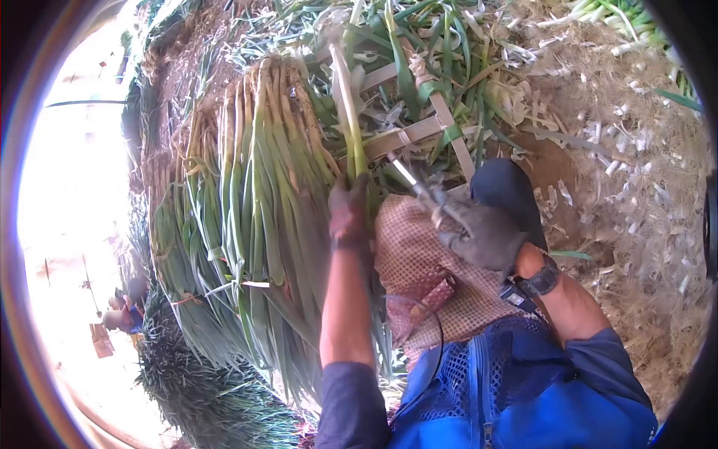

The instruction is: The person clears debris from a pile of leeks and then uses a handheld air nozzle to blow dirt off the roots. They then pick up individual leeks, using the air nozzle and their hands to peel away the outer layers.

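My left hand (348, 212), in a dirty glove, grips a single green onion stalk (346, 105) that rises straight up from the fist, its pale stem pointing away from me. My right hand (479, 233), in a grey glove with a wristwatch (540, 283) below it, is closed on a small knife (407, 174) whose blade points toward the stalk. A checked cloth (419, 262) lies over my lap beneath both hands.
A large pile of bundled green onions (254, 202) lies to the left. Trimmed leaves and peelings (464, 67) cover a wooden frame (419, 131) ahead. Dry straw-like ground with white scraps (636, 172) spreads right. A distant person (123, 314) is at far left.
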`<state>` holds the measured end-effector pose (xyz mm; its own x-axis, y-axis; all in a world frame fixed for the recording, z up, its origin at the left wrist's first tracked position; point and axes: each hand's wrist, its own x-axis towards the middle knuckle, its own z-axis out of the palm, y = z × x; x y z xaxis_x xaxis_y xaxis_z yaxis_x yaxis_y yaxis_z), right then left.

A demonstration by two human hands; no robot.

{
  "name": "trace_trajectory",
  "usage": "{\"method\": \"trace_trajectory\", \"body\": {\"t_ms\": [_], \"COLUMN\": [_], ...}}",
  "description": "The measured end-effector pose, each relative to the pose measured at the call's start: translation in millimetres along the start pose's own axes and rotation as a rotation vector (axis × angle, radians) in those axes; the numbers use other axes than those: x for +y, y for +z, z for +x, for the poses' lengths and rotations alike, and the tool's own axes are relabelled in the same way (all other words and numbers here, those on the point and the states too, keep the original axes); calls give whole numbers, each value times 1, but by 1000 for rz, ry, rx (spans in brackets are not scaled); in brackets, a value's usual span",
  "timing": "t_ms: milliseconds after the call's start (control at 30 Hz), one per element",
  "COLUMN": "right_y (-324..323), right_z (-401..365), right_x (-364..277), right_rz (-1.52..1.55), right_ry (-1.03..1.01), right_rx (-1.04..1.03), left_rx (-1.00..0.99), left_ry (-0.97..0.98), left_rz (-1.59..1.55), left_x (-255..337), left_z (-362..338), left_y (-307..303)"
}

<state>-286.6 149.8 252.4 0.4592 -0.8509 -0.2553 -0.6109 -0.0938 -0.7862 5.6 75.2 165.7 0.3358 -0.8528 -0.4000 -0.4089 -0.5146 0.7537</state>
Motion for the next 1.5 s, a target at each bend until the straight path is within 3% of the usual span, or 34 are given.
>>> {"method": "trace_trajectory", "body": {"t_ms": [100, 233, 300, 400, 500, 600, 700, 833, 967, 1067, 1100, 1200, 1300, 1400, 1500], "right_y": [5, 27, 12, -4, -10, 0, 6, 3, -2, 11, 0, 4, 10, 17, 7], "right_z": [35, 76, 90, 138, 190, 240, 287, 323, 312, 296, 277, 232, 157, 122, 112], "right_x": [-17, 7, -2, -9, -19, -17, -19, -30, -35, -5, -22, -36, -60, -58, -100], "right_rz": [20, -192, -230, -295, -449, -508, -551, -576, -482, -647, -582, -476, -547, -514, -595], "right_ry": [98, -162, -48, 39, 52, 23, 13, 90, 64, -115, -1, 14, 3, -81, 134], "right_rx": [-143, -31, -83, -83, -75, -38, 4, 99, 95, 90, -4, 29, -142, -285, -274], "left_rx": [-17, 23, 42, 6, 26, 308, 207, 188, 166, 138, 129, 96, -57, -275, -270], "left_ry": [54, 55, 74, -49, -43, 418, 262, 199, 144, 118, 105, 99, 90, 111, 224], "left_rz": [-255, -226, -281, 18, 654, 822, 1005, 922, 787, 685, 652, 528, 428, 524, 353], "left_x": [-5, 4, 10, -12, 8, -18, 9, 5, 3, 6, 7, -8, -10, -6, -17], "left_z": [-22, -28, -30, -16, -16, -5, -7, 0, 6, -1, -3, -1, -4, -37, -84], "left_y": [0, 2, 3, 7, 7, 13, 11, 19, 25, 27, 25, 25, 12, 13, 37]}}
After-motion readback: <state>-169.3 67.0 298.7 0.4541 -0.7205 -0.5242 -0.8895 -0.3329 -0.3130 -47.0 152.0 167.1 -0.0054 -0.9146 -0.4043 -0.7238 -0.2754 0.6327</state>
